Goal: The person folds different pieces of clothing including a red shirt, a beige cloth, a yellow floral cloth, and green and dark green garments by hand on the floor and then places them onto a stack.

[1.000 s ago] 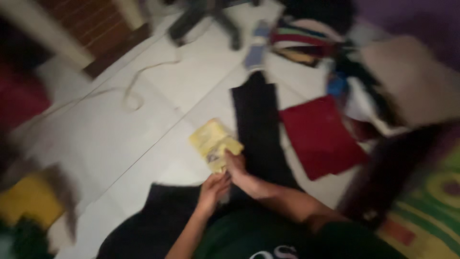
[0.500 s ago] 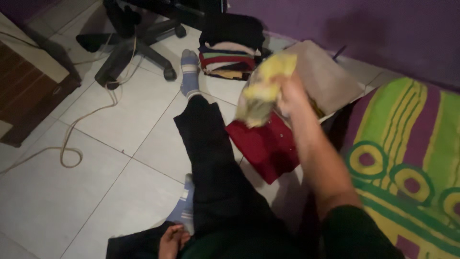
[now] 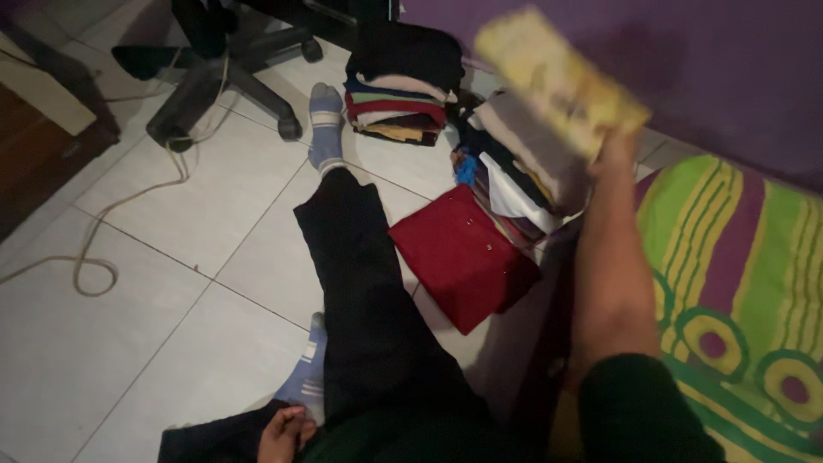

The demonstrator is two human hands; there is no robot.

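Right hand (image 3: 613,159) grips folded yellow cloth (image 3: 557,79) raised over far-right leaning clothes pile (image 3: 523,171); careless drop likely topples it. Left hand (image 3: 283,433) rests loosely curled, empty, near lap.

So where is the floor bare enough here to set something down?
Bare tile lies left of the outstretched leg, bordered by the looping cord and chair base. Crowded: right of the leg, the red cloth, leaning clothes pile and folded stack.
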